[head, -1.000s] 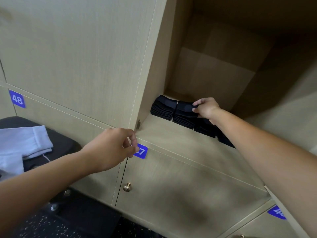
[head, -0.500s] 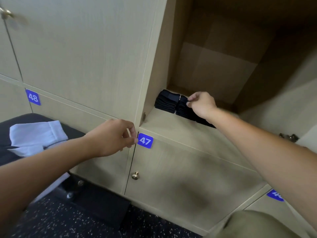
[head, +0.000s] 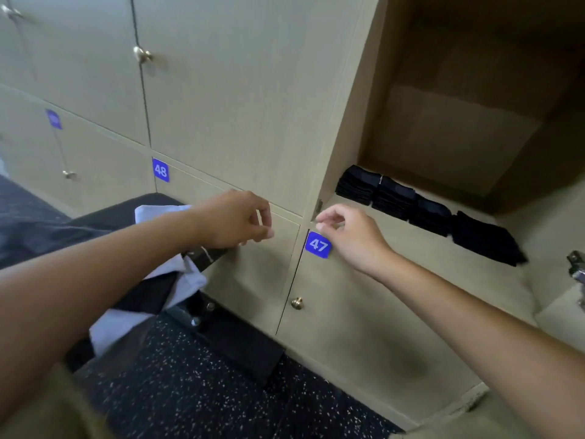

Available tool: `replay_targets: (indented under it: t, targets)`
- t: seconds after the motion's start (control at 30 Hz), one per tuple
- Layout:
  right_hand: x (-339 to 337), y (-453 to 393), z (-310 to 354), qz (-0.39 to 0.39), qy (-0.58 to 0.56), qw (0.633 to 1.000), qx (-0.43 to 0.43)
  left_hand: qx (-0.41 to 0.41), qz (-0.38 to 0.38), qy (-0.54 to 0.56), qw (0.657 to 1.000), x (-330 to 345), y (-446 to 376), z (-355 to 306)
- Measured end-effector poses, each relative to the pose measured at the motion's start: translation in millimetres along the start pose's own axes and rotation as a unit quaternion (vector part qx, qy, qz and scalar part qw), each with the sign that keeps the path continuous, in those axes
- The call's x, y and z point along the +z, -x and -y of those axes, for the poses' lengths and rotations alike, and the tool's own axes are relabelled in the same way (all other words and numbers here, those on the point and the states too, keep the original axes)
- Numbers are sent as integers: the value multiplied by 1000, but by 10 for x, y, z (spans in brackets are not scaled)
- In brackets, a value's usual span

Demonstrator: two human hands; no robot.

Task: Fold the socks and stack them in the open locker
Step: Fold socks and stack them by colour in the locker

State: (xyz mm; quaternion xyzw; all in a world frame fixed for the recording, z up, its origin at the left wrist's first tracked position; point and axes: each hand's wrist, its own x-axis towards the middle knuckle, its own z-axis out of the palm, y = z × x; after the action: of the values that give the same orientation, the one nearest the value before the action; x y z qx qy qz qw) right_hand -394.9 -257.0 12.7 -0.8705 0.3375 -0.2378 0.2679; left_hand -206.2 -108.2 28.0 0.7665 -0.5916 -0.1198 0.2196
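The open locker [head: 468, 128] at the right holds four stacks of folded black socks [head: 421, 210], set in a row touching one another along its floor, running from far left to near right. Out in front of the locker, both hands hang in the air with fingers loosely curled, holding nothing. The right hand [head: 351, 239] is just beside the blue 47 label [head: 318, 245]. The left hand [head: 235, 221] is above white socks [head: 152, 277] lying on a black seat [head: 95, 223] at the left.
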Motion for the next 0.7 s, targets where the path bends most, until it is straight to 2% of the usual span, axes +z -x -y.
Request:
replay_targets:
  t: [0.3,0.7]
  targets:
    - [423,112,390,98,35,988,-115,-80,-42,-21,996,-379,388,453]
    - [1237,-143,912,181,16,973,-146,-201,-55,-43,977,-867,1085,1272]
